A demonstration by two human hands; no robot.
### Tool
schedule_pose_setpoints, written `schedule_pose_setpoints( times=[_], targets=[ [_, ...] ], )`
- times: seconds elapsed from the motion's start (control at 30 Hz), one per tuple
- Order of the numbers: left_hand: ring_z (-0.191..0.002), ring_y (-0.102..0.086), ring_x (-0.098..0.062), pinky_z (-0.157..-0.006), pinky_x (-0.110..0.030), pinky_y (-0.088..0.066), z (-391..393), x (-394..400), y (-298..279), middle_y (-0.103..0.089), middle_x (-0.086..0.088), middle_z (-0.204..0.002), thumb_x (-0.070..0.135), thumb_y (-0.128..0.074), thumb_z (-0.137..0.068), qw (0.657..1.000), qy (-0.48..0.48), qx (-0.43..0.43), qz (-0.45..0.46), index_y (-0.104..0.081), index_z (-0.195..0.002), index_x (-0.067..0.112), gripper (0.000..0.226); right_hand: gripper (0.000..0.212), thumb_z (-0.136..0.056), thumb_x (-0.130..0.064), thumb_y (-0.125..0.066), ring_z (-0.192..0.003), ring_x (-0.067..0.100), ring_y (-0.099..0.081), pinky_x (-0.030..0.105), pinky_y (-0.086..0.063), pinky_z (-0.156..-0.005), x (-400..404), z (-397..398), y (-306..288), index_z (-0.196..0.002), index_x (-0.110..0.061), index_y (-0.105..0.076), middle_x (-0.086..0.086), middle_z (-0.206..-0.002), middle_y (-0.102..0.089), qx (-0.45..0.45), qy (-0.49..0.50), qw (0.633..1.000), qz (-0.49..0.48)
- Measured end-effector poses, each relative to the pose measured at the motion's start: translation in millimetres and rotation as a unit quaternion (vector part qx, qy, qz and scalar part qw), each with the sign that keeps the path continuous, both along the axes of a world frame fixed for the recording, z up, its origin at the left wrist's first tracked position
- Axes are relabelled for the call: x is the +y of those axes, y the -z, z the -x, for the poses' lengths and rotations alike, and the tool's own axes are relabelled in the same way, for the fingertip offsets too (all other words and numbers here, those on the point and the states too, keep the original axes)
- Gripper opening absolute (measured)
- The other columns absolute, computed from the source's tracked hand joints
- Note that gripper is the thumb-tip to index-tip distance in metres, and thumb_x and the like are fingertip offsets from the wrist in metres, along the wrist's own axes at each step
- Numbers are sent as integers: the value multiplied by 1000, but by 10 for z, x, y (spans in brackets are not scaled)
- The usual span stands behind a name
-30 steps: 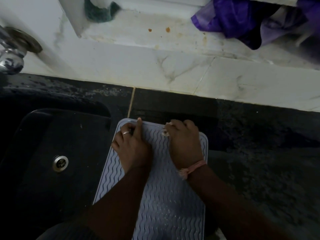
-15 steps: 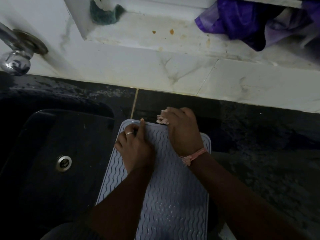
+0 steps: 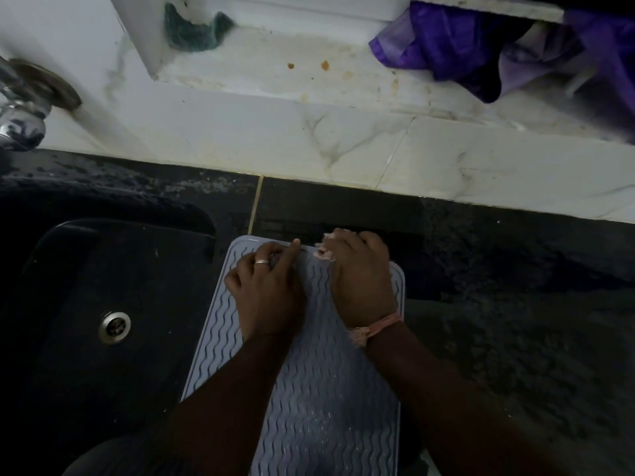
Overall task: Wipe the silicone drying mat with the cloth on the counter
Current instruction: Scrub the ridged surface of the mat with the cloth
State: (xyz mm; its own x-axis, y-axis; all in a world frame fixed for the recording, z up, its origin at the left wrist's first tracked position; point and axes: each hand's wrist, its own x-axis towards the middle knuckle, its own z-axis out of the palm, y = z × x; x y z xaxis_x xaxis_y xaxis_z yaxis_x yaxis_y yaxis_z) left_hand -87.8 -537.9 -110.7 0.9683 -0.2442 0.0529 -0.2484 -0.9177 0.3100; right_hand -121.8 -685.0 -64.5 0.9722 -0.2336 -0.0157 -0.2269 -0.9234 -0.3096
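Mat (image 3: pixel 309 407): on our counter (image 3: pixel 515 338), right of the sink (image 3: pixel 86 286)
Our hands: left hand (image 3: pixel 268 297) and right hand (image 3: pixel 364 280) on the mat's far end

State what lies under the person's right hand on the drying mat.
A pale cloth shows past the right hand, which grips it at the far edge of the mat. Most of the cloth is hidden under the hand.

Mat (image 3: pixel 309 389): pale grey-blue, raised wavy-line pattern. Cloth (image 3: pixel 324 253): pale pink. Counter (image 3: pixel 515 304): black, grey speckling. Sink (image 3: pixel 103 286): black; drain (image 3: pixel 114 327) silver. Wall tiles (image 3: pixel 275 139): white, grey veining, orange-brown spots. Fabric on ledge (image 3: pixel 481 46): purple. Scrub pad (image 3: pixel 196 32): dark green. Wrist band (image 3: pixel 378 326): pink. Ring (image 3: pixel 262 261): silver.
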Motion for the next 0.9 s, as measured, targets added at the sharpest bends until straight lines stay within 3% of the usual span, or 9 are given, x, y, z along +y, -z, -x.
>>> schedule_pose_setpoints(
  times=[0.13, 0.2, 0.3, 0.43, 0.53, 0.73, 0.9],
  targets=[
    [-129, -41, -30, -99, -50, -34, 0, -15, 25, -52, 2, -143, 44, -63, -90, 1000, 7, 3, -25, -56, -132, 43, 42, 38, -102, -21, -50, -136, 28, -45, 41, -31, -117, 371, 44, 16, -138, -16, -61, 5, -147, -55, 6, -11, 999, -52],
    [-128, -41, -31, -98, -51, -34, -5, -23, 33, -52, 1, -143, 44, -61, -92, 1000, 2, -2, -23, -59, -131, 43, 39, 39, -105, -26, -45, -138, 26, -42, 40, -30, -117, 296, 69, 40, -142, -20, -55, 3, -150, -51, 21, -12, 999, -28],
    [-127, -39, -29, -99, -52, -36, -23, -19, 43, -50, 2, -143, 44, -54, -94, 1000, 1, -6, -17, -58, -133, 43, 39, 33, -99, -13, -56, -122, 35, -54, 45, -41, -108, 65, 121, 53, -131, -11, -65, 11, -135, -62, 12, 35, 999, -32],
    [-127, -40, -29, -100, -52, -36, -12, -29, 17, -50, 3, -143, 44, -46, -95, 1000, -10, 0, -13, -57, -135, 42, 42, 37, -100, -18, -42, -121, 22, -53, 34, -32, -108, -188, 182, 103, -129, -22, -64, 0, -131, -63, 55, 85, 995, -5],
    [-126, -41, -29, -100, -50, -34, 15, -23, -20, -51, 3, -145, 42, -50, -96, 1000, -12, 7, -17, -58, -137, 43, 42, 38, -95, -15, -44, -119, 24, -54, 33, -29, -107, -237, 175, 52, -128, -20, -64, 2, -128, -63, 55, 141, 988, -29],
    [-124, -41, -32, -96, -49, -35, 79, -158, -65, -55, -1, -141, 41, -65, -90, 1000, 0, 1, -2, -58, -136, 34, 48, 27, -104, -33, -45, -118, 22, -53, 37, -35, -106, 306, -52, 4, -122, -26, -65, -3, -123, -65, 21, 48, 998, -21],
    [-131, -37, -31, -102, -53, -32, 140, -103, 53, -49, 0, -146, 40, -61, -92, 999, 45, 0, 7, -51, -145, 32, 55, 22, -101, -23, -53, -111, 29, -53, 40, -39, -102, 182, 41, 14, -115, -16, -69, 7, -117, -66, 19, 72, 997, -34]
  ],
)
